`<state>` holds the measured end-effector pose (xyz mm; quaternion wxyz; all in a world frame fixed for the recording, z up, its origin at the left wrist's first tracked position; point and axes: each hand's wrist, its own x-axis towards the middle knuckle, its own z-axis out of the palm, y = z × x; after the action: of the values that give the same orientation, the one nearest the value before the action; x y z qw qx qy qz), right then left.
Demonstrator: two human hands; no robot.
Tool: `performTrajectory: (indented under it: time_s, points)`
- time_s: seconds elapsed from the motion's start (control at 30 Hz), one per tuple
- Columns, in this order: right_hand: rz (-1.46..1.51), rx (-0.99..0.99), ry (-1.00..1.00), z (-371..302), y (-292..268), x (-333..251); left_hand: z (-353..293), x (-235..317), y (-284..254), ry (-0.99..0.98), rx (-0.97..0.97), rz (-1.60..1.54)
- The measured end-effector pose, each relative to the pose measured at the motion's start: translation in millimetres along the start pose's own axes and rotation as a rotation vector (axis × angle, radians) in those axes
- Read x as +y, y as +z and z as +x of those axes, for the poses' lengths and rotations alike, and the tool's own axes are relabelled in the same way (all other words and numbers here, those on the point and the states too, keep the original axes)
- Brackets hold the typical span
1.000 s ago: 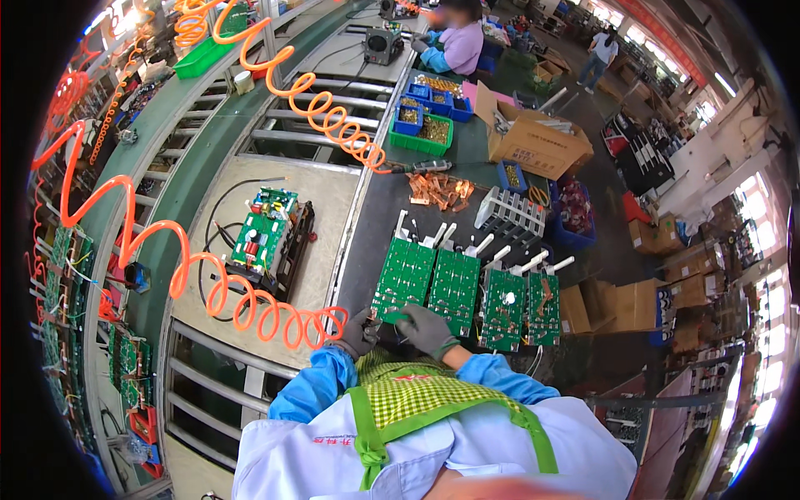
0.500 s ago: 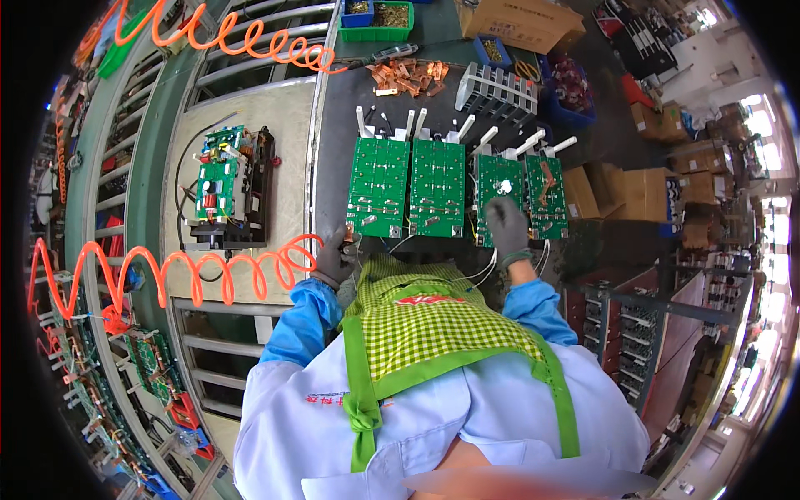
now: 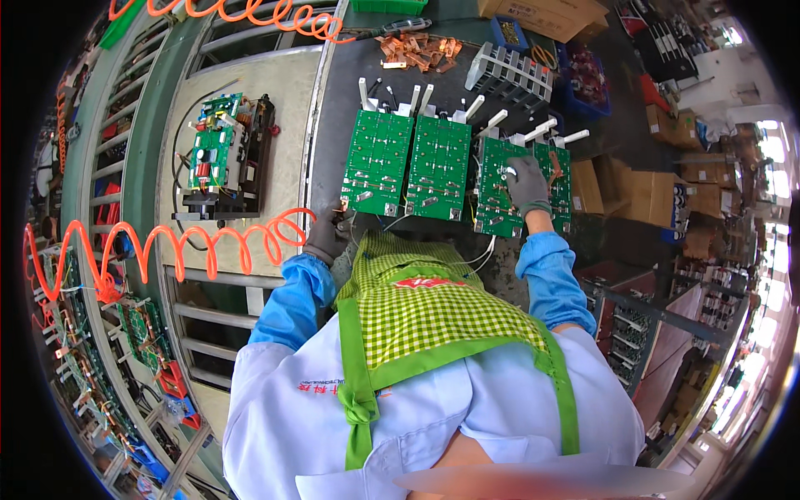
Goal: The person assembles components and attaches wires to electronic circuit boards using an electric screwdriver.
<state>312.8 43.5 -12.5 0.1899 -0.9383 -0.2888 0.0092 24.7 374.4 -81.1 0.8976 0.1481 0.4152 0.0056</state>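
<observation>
Four green circuit boards stand in a row: the first board (image 3: pixel 377 162), the second board (image 3: pixel 437 167), the third board (image 3: pixel 497 196) and the narrower-looking fourth board (image 3: pixel 560 200). White posts rise along their far edges. My right hand (image 3: pixel 528 185), in a grey glove, is over the third board, its fingers closed at a small silvery part (image 3: pixel 507 172). A copper strip (image 3: pixel 556 167) lies on the fourth board. By the near left corner of the first board is my gloved left hand (image 3: pixel 325 237), fingers curled; what they hold, if anything, is hidden.
Loose copper strips (image 3: pixel 421 53) and a power screwdriver (image 3: pixel 404 27) lie at the back, near a grey finned metal block (image 3: pixel 510 75). An orange coiled hose (image 3: pixel 208 254) crosses on the left. Another board assembly (image 3: pixel 221 158) sits on the left panel. Open cardboard boxes (image 3: pixel 637 196) stand right.
My right hand has moved farther up over the third board, to the silvery part. My left hand has shifted slightly left. The whole view has shifted a little.
</observation>
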Motion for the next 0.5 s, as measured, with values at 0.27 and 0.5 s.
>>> performTrajectory:
  time_s: [0.27,0.5]
  points:
    - [-0.08,-0.066,0.014,11.4,11.7,16.6,3.5,-3.9,-5.4,0.045,-0.016,-0.009]
    - [0.031,-0.125,0.061,8.9,9.7,16.1,-9.3,-3.2,8.2,0.013,0.009,-0.005]
